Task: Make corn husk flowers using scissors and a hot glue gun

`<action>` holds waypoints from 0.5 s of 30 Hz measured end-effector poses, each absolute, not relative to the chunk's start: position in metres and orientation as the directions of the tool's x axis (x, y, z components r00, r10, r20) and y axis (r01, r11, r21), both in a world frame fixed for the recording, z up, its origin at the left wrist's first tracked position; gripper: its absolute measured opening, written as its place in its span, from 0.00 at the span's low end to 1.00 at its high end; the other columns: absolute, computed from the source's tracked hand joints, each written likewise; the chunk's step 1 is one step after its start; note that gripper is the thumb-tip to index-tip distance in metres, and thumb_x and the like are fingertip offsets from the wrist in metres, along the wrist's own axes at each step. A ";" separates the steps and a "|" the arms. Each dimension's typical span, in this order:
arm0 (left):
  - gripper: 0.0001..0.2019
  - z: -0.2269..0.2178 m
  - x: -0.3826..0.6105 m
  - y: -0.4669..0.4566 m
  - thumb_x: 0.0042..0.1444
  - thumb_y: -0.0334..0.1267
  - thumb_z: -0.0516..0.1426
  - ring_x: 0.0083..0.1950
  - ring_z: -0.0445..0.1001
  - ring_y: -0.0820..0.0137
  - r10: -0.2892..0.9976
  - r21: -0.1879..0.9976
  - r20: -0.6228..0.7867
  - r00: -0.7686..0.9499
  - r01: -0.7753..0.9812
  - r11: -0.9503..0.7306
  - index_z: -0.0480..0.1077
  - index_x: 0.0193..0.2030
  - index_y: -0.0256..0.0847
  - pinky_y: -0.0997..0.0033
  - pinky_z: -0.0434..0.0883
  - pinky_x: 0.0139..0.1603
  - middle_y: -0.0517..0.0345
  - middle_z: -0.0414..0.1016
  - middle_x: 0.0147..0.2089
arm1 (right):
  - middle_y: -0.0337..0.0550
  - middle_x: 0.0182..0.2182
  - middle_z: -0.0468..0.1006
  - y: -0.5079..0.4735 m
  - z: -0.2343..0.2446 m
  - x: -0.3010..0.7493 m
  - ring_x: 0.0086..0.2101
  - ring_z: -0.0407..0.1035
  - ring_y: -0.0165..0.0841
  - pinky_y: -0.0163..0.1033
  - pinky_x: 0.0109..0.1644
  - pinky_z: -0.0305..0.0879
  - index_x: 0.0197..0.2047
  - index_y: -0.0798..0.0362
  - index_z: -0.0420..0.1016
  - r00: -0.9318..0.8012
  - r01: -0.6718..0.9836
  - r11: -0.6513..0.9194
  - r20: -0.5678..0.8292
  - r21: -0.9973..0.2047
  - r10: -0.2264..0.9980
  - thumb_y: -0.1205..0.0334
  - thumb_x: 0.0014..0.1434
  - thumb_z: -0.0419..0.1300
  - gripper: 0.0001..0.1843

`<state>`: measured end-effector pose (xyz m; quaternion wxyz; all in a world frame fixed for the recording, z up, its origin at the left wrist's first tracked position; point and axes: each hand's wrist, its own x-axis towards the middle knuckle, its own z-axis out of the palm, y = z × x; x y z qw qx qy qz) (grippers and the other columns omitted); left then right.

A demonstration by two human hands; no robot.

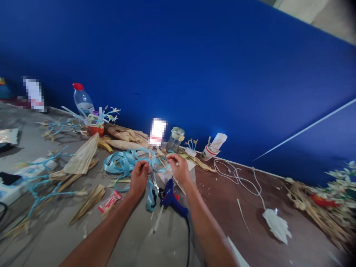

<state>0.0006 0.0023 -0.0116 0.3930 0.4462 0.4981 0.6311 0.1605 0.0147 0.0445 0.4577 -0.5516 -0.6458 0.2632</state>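
The left hand [139, 177] and the right hand [179, 170] are hovering apart over the desk [133, 237], each bringing thumb and fingers close together, though whether either is gripping anything is too small to tell. Blue ribbon [126, 168] is lying in loops just beside the left hand and running between both, while scissors [156, 184] and a glue gun [169, 197] are resting between the wrists. Fine fingertip work, probably on the ribbon, is appearing to be in hand, and the next move is likely calling for steady positioning, keeping clear of the gun's tip.
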 end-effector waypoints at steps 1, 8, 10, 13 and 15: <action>0.09 -0.013 0.000 0.002 0.53 0.44 0.56 0.26 0.63 0.72 0.942 0.979 0.176 -0.287 -0.046 -0.197 0.67 0.32 0.41 0.72 0.63 0.28 0.63 0.65 0.23 | 0.43 0.33 0.78 0.012 0.039 0.150 0.34 0.71 0.34 0.40 0.43 0.67 0.37 0.52 0.76 -0.037 0.401 0.240 0.246 -0.884 0.969 0.61 0.54 0.55 0.11; 0.08 -0.013 0.002 0.000 0.52 0.44 0.56 0.28 0.65 0.71 0.948 0.979 0.189 -0.255 -0.024 -0.201 0.68 0.32 0.41 0.71 0.64 0.31 0.62 0.67 0.26 | 0.38 0.28 0.76 0.011 0.021 0.110 0.29 0.68 0.32 0.37 0.37 0.66 0.33 0.52 0.75 0.010 0.087 0.070 0.071 -0.994 0.997 0.58 0.46 0.62 0.10; 0.08 -0.010 0.003 -0.001 0.52 0.44 0.56 0.27 0.65 0.71 0.950 0.978 0.191 -0.247 -0.029 -0.205 0.67 0.32 0.41 0.71 0.64 0.30 0.63 0.67 0.25 | 0.36 0.26 0.75 0.012 0.025 0.107 0.29 0.68 0.31 0.36 0.37 0.65 0.30 0.52 0.73 0.041 0.074 0.079 0.083 -0.994 0.996 0.59 0.46 0.61 0.07; 0.08 -0.008 0.005 -0.002 0.52 0.43 0.56 0.27 0.66 0.71 0.956 0.977 0.196 -0.219 -0.038 -0.209 0.68 0.31 0.41 0.71 0.65 0.30 0.63 0.67 0.25 | 0.35 0.23 0.72 0.012 0.032 0.106 0.27 0.65 0.30 0.35 0.35 0.62 0.25 0.52 0.71 0.040 0.086 0.089 0.092 -0.992 0.995 0.60 0.46 0.60 0.05; 0.08 -0.008 0.005 -0.002 0.52 0.43 0.56 0.27 0.66 0.71 0.962 0.978 0.186 -0.202 -0.057 -0.201 0.68 0.31 0.41 0.71 0.65 0.31 0.62 0.68 0.24 | 0.34 0.21 0.70 0.013 0.037 0.107 0.25 0.63 0.29 0.34 0.33 0.60 0.24 0.52 0.70 0.057 0.072 0.078 0.082 -0.994 0.995 0.59 0.46 0.60 0.06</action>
